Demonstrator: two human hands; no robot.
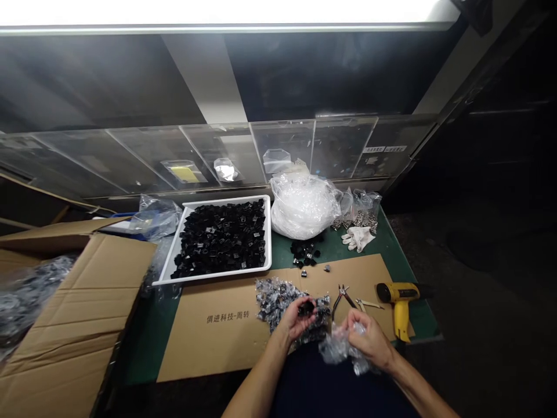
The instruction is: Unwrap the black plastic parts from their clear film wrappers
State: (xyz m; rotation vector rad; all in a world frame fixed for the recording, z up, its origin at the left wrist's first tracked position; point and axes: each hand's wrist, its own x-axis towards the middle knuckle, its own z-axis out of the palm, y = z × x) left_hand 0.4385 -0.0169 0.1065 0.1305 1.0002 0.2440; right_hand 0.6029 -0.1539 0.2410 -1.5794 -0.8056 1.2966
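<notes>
My left hand (296, 320) is cupped around several small black parts (306, 307), palm up. Clear plastic wrap (342, 347) is bunched in my closed right hand (368, 338), close to my body. Beneath and beside my left hand lies a heap of small dark parts in clear wrapping (274, 299). Beyond it, loose black pieces (304, 252) sit near a large clear bag. Cutting pliers (343, 296) with dark handles rest on the cardboard, just past my right hand.
A white tray (268, 232) full of black parts stands behind the cardboard sheet (195, 348). Around it are a stuffed clear bag (304, 206), a white glove (358, 238), small bags of metal pieces (363, 215), a yellow heat gun (400, 302) and an open carton (87, 313).
</notes>
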